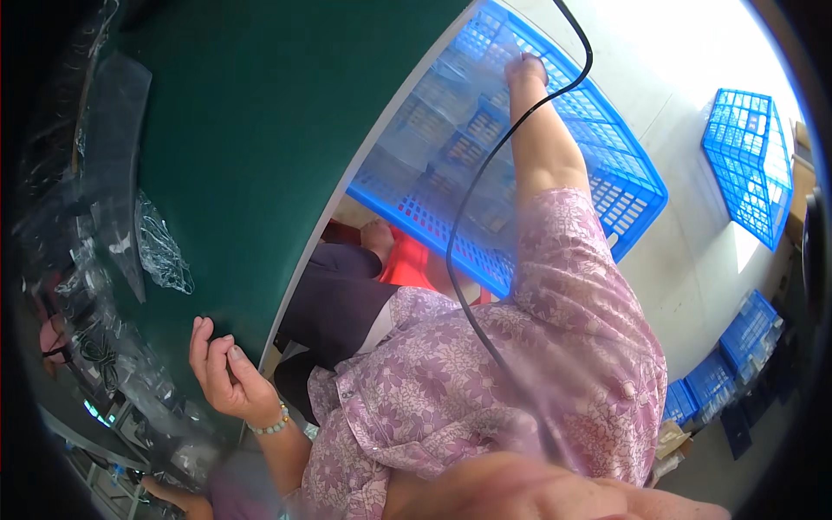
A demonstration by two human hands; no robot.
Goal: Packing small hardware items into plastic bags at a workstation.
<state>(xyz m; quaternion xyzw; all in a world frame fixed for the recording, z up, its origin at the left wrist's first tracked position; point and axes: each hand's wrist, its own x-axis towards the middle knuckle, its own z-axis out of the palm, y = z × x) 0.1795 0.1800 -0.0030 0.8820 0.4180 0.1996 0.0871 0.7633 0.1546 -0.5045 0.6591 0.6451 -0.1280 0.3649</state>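
Reaching across the blue slatted crate, right arm extended, head view. Right hand is at the crate's far end, small in frame, fingers partly hidden; can't tell how far they're spread or whether they grip anything. Clear plastic bags with contents lie inside the crate, just beside the right forearm; contents too hazy to identify. Crate sits right of the green worktop, partly hidden by its pale edge.

Left hand is by the worktop's near edge: half-open, fingers loosely curled, thumb apart, holding nothing. Contact with the surface not clear. Beaded bracelet on that wrist.

On the worktop's left: grey translucent sheet, with a crinkled clear plastic bundle just beside it. More clear plastic further left, blurred.

Black cable hangs across the view, in front of crate and floral shirt. Red plastic shows below the crate. 1 more blue crate stands well apart on the pale floor, more blue crates lower right. Another person's arm at lower left.
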